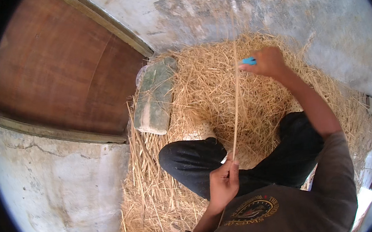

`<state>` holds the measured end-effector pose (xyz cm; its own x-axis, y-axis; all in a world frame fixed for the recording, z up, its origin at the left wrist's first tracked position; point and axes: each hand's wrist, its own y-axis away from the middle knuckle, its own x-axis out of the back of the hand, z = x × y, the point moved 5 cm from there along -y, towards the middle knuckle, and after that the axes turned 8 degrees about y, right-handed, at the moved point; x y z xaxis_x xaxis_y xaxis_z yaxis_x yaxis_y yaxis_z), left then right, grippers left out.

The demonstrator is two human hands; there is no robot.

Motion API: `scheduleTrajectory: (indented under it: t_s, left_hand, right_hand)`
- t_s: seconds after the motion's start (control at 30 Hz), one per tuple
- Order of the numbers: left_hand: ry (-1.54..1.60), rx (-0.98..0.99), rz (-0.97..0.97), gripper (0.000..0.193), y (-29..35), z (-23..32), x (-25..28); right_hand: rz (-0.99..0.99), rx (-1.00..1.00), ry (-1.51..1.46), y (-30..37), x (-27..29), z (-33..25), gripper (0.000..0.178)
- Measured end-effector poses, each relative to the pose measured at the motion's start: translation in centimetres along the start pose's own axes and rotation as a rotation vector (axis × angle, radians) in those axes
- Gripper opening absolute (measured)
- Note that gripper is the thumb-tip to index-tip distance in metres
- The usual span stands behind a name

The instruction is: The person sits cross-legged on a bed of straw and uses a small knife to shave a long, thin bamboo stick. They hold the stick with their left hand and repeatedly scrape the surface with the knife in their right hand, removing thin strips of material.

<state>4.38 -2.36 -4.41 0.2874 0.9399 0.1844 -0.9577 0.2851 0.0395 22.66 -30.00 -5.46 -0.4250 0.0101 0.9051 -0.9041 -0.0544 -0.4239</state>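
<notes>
A stone slab (155, 96) lies on the left edge of the straw pile (200, 79), with a wooden door (58, 69) further left.

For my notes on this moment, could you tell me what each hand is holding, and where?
The left hand pinches the long straw stalk at its lower end; the right hand grips it higher up, with a small blue tool.

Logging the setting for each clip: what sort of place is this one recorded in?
Probably a rough rural yard or doorstep used for straw work. A thick straw pile covers the ground against a weathered plaster wall, beside a brown wooden door. The seated person's left hand and right hand stretch a straw strand.
</notes>
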Motion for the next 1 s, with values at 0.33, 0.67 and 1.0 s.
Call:
scheduleTrajectory:
  t_s: [0.33,0.67,1.0]
  left_hand:
    - [-0.013,-0.004,-0.187,0.014,6.6,-0.7,-0.1]
    - [0.109,0.148,-0.003,0.023,-0.2,0.3,0.6]
    - [0.011,-0.001,-0.006,0.024,0.2,0.3,0.5]
  right_hand:
    - [-0.139,-0.885,-0.068,0.7,-2.5,22.1,0.084]
    - [-0.281,-0.373,-0.280,1.2,1.9,7.6,0.074]
    - [-0.179,0.222,-0.333,3.7,6.6,-2.2,0.057]
